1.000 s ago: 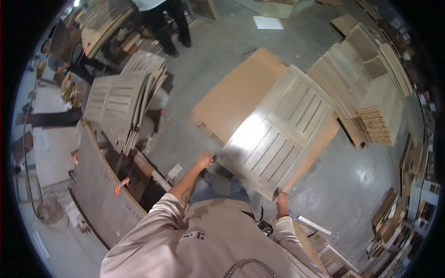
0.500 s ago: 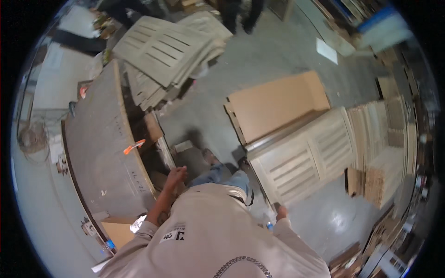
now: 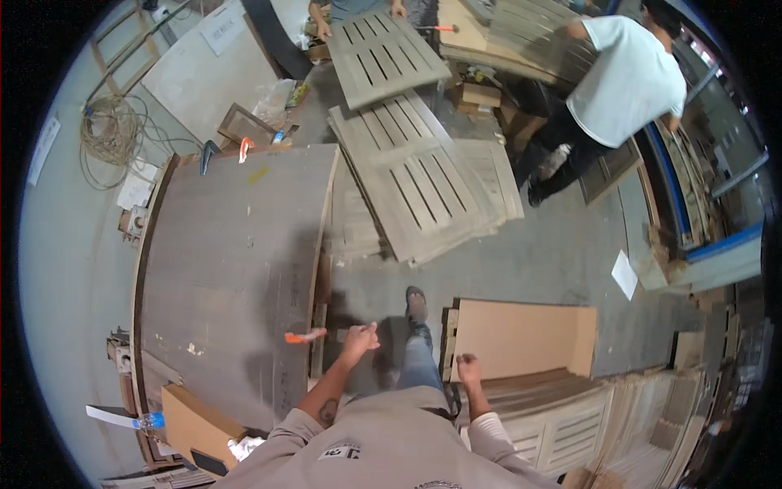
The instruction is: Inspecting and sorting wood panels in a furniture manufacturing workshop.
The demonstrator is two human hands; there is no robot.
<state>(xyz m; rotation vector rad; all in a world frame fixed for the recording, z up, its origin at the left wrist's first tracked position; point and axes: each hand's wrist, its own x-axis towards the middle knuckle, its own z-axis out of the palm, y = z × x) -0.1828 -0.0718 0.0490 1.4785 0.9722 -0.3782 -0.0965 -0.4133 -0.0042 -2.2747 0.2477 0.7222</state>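
My left hand (image 3: pixel 362 338), fingers loosely curled with nothing in them, hangs beside the dark worktable (image 3: pixel 232 253). The nearest thing to it is an orange clamp (image 3: pixel 305 337) on the table's right edge. My right hand (image 3: pixel 468 368), closed and holding nothing that I can see, is over the left end of an open cardboard box (image 3: pixel 521 338). Pale slatted panels (image 3: pixel 562 432) lie just behind that box, toward me. Ahead, a stack of slatted wooden panels (image 3: pixel 415 175) rests at an angle beyond the worktable's right edge.
A co-worker's hands hold a slatted panel (image 3: pixel 383 57) over the stack. Another person (image 3: pixel 623 81) in a white shirt stands at a second bench (image 3: pixel 472 41), far right. A cardboard carton (image 3: pixel 195 428) is near left. White paper (image 3: pixel 625 275) lies on the floor.
I have moved forward and my view has turned toward the panel stack. My right hand has left the edge of the pale panel. Two people now show at the far side.
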